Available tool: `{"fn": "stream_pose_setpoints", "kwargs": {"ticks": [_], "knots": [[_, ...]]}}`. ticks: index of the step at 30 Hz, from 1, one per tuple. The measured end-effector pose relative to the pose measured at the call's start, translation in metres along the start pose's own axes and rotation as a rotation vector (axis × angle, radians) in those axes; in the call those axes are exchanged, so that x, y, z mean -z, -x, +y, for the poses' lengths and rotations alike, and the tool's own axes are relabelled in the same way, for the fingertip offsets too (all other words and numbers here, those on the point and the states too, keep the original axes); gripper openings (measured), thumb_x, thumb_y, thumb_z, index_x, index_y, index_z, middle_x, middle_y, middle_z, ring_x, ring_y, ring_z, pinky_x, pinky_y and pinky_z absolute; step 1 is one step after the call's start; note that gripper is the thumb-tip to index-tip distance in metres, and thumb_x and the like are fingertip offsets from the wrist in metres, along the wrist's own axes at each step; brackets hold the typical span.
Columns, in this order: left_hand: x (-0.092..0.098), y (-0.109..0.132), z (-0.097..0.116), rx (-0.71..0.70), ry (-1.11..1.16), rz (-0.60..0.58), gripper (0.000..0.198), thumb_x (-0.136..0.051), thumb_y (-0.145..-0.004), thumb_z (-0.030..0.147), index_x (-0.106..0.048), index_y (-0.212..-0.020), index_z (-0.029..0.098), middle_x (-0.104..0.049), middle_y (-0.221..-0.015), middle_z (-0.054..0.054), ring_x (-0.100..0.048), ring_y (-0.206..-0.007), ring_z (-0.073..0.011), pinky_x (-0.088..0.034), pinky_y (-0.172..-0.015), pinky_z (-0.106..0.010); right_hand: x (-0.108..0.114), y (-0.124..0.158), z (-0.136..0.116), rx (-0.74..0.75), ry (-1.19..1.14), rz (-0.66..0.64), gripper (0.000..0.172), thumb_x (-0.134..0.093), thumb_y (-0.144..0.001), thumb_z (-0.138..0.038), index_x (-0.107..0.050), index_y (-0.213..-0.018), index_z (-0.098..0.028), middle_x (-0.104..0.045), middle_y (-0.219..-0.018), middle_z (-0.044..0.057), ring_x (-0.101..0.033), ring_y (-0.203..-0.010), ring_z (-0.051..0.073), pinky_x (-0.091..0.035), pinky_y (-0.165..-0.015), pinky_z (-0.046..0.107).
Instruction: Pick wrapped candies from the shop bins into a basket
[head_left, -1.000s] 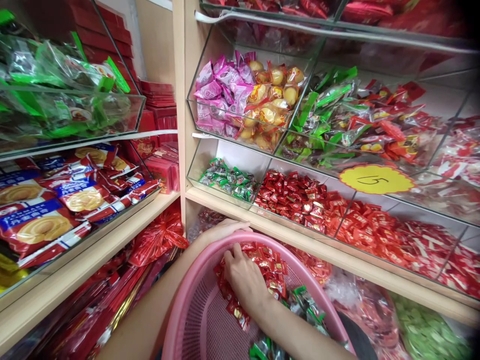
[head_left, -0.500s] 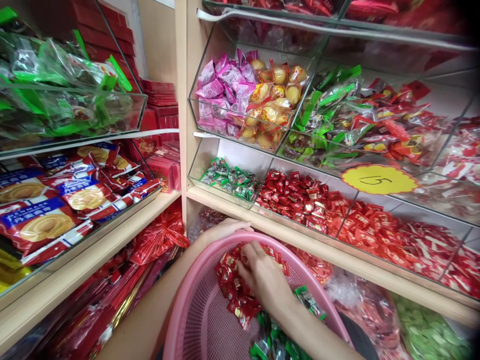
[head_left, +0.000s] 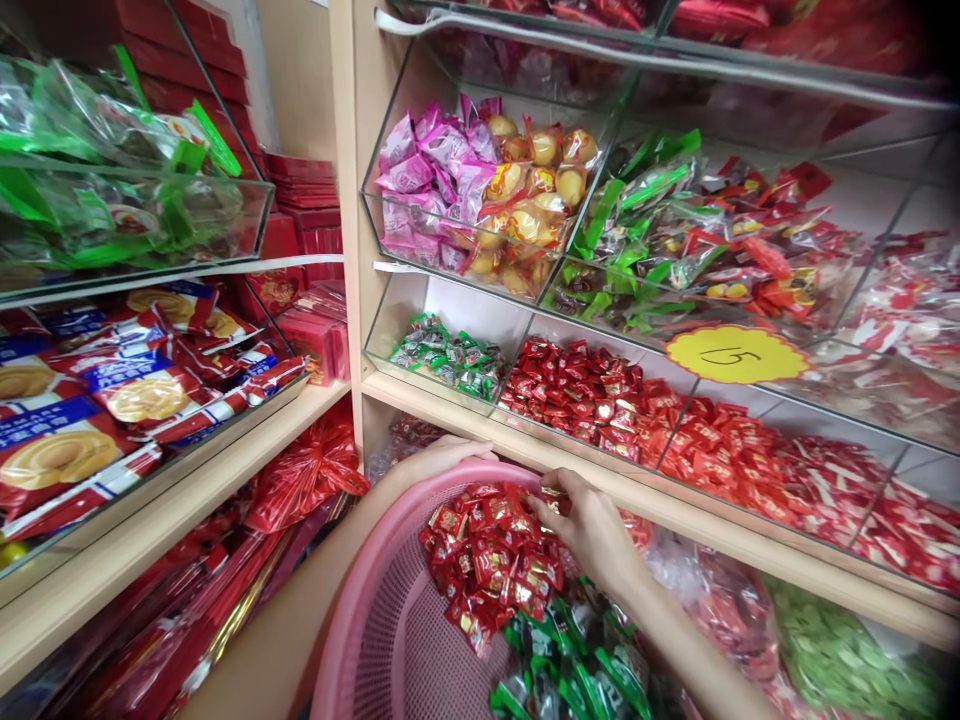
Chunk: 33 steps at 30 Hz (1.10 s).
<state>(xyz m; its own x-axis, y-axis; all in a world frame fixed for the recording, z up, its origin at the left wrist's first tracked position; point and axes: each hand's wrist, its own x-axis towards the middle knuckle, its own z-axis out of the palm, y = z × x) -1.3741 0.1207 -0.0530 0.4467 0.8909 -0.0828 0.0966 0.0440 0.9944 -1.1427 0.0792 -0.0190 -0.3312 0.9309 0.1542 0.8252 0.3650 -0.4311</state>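
My left hand [head_left: 448,455] reaches along the far side of a pink plastic basket [head_left: 360,590] and holds its rim. Inside lie a heap of red-and-gold wrapped candies [head_left: 491,560] and a pile of green wrapped candies [head_left: 574,650]. Over the basket's right far rim is my right hand [head_left: 589,515]. Its thumb and index finger are bent round a bit of red-and-gold wrapper, apparently candies; the other fingers are partly hidden. Just beyond the basket, a clear shelf bin holds similar red candies [head_left: 577,390].
Wooden shelf edges [head_left: 697,510] run close beyond the basket and at left. Clear bins hold small green candies [head_left: 450,355], purple packets [head_left: 435,175] and orange-red candies [head_left: 720,445]. A yellow price tag [head_left: 739,355] hangs at right. Biscuit packets [head_left: 142,380] fill the left bin.
My right hand has lifted from the red candies in the basket and moved right to the rim, uncovering the heap. My left hand keeps its place on the rim. The view has shifted slightly.
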Motion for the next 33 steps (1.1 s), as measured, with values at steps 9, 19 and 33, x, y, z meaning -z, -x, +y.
{"fn": "stream_pose_setpoints", "kwargs": {"ticks": [9, 19, 33], "knots": [[-0.002, -0.004, -0.004, -0.016, 0.057, -0.008, 0.044, -0.051, -0.081, 0.045, -0.068, -0.1, 0.01, -0.067, -0.104, -0.009, -0.059, -0.099, -0.0214, -0.039, -0.093, -0.03, -0.004, 0.0, -0.055, 0.309, -0.008, -0.144, 0.025, -0.052, -0.082, -0.022, -0.049, -0.107, -0.021, -0.064, -0.1, 0.006, -0.062, -0.085, 0.02, -0.045, -0.07, 0.03], [-0.004, -0.002, 0.006, 0.024, 0.009, 0.056, 0.04, -0.05, -0.078, 0.04, -0.069, -0.091, 0.008, -0.068, -0.098, -0.01, -0.06, -0.092, -0.0192, -0.04, -0.091, -0.027, -0.041, -0.016, -0.081, 0.526, 0.443, -0.162, 0.006, -0.048, -0.086, -0.014, -0.05, -0.089, -0.019, -0.058, -0.093, 0.006, -0.058, -0.084, 0.021, -0.047, -0.057, 0.027], [-0.006, -0.003, 0.0, 0.037, 0.169, 0.059, 0.042, -0.058, -0.073, 0.046, -0.068, -0.089, 0.009, -0.069, -0.089, -0.007, -0.06, -0.088, -0.0176, -0.041, -0.088, -0.027, -0.052, -0.011, -0.058, 0.644, 0.43, 0.092, 0.027, -0.061, -0.08, -0.039, -0.054, -0.095, -0.016, -0.055, -0.108, 0.011, -0.052, -0.095, 0.025, -0.048, -0.073, 0.036]]}}
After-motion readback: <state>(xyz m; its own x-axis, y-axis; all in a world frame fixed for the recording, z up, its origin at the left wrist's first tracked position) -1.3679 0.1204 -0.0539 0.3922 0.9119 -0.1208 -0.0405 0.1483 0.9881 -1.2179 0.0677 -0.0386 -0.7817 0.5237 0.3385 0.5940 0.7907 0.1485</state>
